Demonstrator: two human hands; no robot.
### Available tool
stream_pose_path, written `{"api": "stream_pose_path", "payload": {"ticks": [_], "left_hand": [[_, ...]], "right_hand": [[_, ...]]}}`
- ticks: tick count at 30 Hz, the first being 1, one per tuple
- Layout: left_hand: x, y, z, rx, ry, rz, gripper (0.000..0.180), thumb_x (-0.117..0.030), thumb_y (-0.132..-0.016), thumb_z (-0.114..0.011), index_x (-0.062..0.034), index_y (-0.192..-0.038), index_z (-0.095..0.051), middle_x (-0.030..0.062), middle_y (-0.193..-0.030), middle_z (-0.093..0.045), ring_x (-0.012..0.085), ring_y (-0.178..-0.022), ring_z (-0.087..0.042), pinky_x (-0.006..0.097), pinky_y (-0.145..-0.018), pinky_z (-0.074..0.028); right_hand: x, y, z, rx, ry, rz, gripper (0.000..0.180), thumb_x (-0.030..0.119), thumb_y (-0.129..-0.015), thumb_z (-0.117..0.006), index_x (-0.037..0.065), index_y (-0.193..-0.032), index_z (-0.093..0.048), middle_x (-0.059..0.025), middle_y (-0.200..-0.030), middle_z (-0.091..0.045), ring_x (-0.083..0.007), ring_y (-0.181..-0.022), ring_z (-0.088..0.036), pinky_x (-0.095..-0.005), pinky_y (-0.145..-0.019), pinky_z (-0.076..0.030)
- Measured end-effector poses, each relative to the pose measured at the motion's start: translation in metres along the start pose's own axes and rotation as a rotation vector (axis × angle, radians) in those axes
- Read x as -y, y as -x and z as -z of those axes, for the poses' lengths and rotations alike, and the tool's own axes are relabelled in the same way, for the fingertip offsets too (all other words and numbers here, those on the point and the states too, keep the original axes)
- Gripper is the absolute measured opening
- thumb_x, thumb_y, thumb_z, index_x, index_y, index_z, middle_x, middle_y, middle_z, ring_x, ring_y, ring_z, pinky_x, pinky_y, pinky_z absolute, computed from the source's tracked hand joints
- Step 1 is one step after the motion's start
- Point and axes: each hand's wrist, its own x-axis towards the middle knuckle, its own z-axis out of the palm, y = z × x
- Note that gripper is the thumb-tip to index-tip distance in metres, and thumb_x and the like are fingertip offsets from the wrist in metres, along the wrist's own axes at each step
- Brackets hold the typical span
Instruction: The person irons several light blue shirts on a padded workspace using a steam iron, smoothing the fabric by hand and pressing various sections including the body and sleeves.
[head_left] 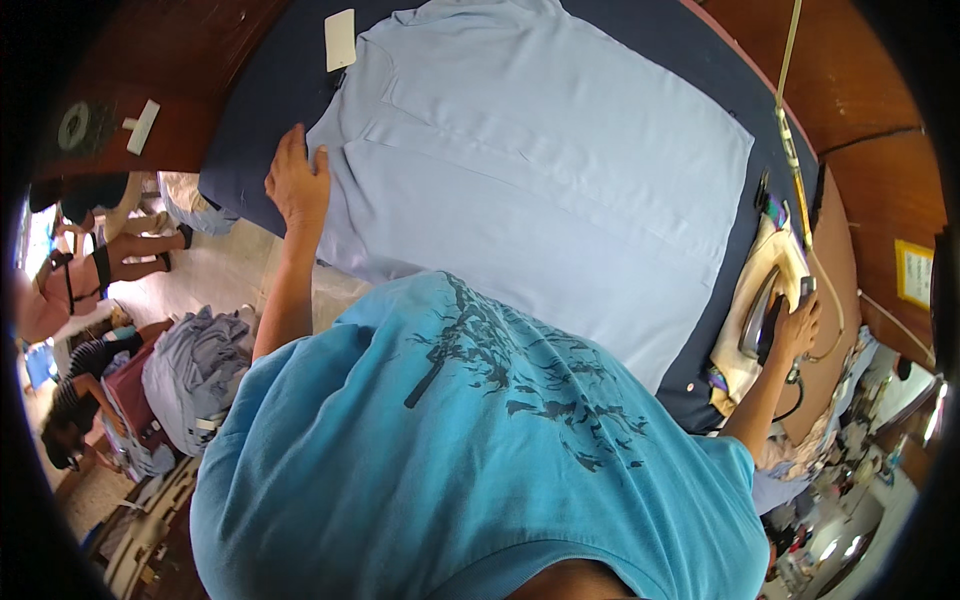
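A light blue garment [540,170], probably a shirt, lies spread over a dark navy padded board [255,130], with light creases along its middle. My left hand [298,182] is at its left edge, fingers stretched and thumb apart, the thumb close to or touching the fabric. At the right end of the board my right hand [797,328] is wrapped around the handle of an iron [757,312]. The iron is on a cream cloth pad [738,352], apart from the garment; my fingers partly hide its handle. My torso covers the near edge of the garment.
A hose [790,145] hangs down to the iron's side. A blank white card [340,38] lies at the board's far left. Heaped greyish-blue garments [200,370] are at the left, near other people. More piled clothes [810,455] are at the lower right. Brown wooden panels border the board.
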Motion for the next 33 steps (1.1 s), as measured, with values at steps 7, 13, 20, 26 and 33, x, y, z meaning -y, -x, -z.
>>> {"api": "stream_pose_path", "payload": {"ticks": [7, 13, 20, 26, 33], "left_hand": [[0.007, 0.006, 0.005, 0.282, 0.133, 0.228, 0.033, -0.034, -0.088, -0.050, -0.0137, -0.113, -0.054, 0.0091, -0.115, -0.056, 0.0273, -0.106, -0.053, 0.045, -0.084, -0.042], [0.012, -0.006, -0.002, -0.077, 0.059, 0.054, 0.029, -0.029, -0.087, -0.051, -0.0166, -0.113, -0.054, 0.0029, -0.106, -0.060, 0.0231, -0.098, -0.056, 0.042, -0.083, -0.041], [-0.057, -0.017, -0.017, -0.164, 0.286, -0.399, 0.028, -0.027, -0.083, -0.055, -0.0162, -0.109, -0.058, -0.0002, -0.104, -0.061, 0.0196, -0.097, -0.057, 0.040, -0.083, -0.040], [-0.104, -0.014, -0.022, 0.065, 0.357, -0.352, 0.029, -0.026, -0.084, -0.056, -0.0172, -0.112, -0.059, -0.0003, -0.111, -0.059, 0.0189, -0.101, -0.055, 0.041, -0.088, -0.039], [-0.108, 0.022, -0.047, 0.101, 0.077, -0.473, 0.046, -0.038, -0.091, -0.042, -0.0245, -0.135, -0.038, -0.0006, -0.143, -0.033, 0.0184, -0.133, -0.027, 0.053, -0.100, -0.024]], "right_hand": [[-0.078, -0.063, -0.050, 0.408, -0.930, -0.054, 0.036, 0.031, -0.070, -0.074, 0.003, -0.085, -0.058, -0.0037, -0.058, -0.053, -0.0123, -0.042, -0.052, -0.0274, -0.039, -0.041], [-0.077, -0.049, -0.055, 0.108, -0.746, 0.183, 0.032, 0.023, -0.070, -0.069, 0.001, -0.092, -0.060, -0.0050, -0.061, -0.057, -0.0160, -0.044, -0.052, -0.0302, -0.041, -0.043], [0.063, 0.035, 0.084, 0.174, -0.912, 0.560, 0.050, 0.025, -0.068, -0.071, -0.002, -0.108, -0.057, -0.0190, -0.092, -0.064, -0.0285, -0.080, -0.063, -0.0387, -0.073, -0.049], [0.203, 0.099, 0.158, 0.327, -0.732, 0.926, 0.061, 0.043, -0.066, -0.073, -0.004, -0.102, -0.057, -0.0253, -0.081, -0.064, -0.0381, -0.080, -0.064, -0.0411, -0.071, -0.050], [0.261, 0.125, 0.172, 0.298, -0.669, 1.029, 0.055, 0.053, -0.077, -0.058, -0.001, -0.086, -0.060, -0.0250, -0.071, -0.062, -0.0403, -0.073, -0.062, -0.0433, -0.068, -0.049]]}}
